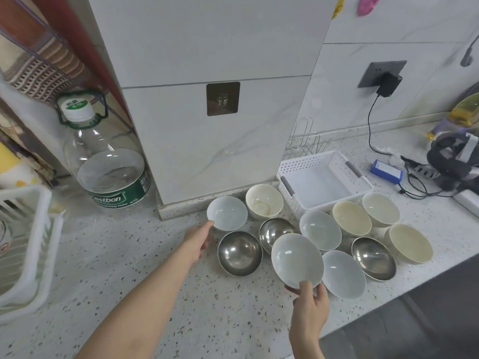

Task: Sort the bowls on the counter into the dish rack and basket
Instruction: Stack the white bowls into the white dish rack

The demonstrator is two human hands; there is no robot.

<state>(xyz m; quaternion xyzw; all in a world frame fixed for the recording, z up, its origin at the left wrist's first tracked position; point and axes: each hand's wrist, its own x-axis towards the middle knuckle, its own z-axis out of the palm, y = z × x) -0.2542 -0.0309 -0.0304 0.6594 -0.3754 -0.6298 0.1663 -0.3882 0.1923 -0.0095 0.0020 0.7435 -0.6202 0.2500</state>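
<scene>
A speckled counter (129, 281) is seen with a cluster of bowls set out in front of a white basket (324, 182), which serves as the landmark. A pale bowl (296, 260) is held tilted and lifted in front of the basket by the right hand (309, 299); the thumb is laid over the near rim and the fingers are curled beneath it. A second pale bowl (227, 213), to the left of the basket, is gripped at its near-left rim by the left hand (199, 238), the thumb at the rim and the fingers curled below. Two further pale bowls (320, 230) (343, 274) are noted in front of the basket. Three steel bowls (239, 253) (276, 231) (373, 257) are recorded among them. Four cream bowls (264, 200) (351, 218) (380, 208) (410, 242) lie closest to the basket, one at its left corner and three at its front right. A wire rack (304, 142) stands just behind the basket. A white dish rack (28, 244) is placed far to the left of the basket, at the frame edge. A large water bottle (106, 156) stands well to the left of the basket, beside a tiled column (207, 99).
</scene>
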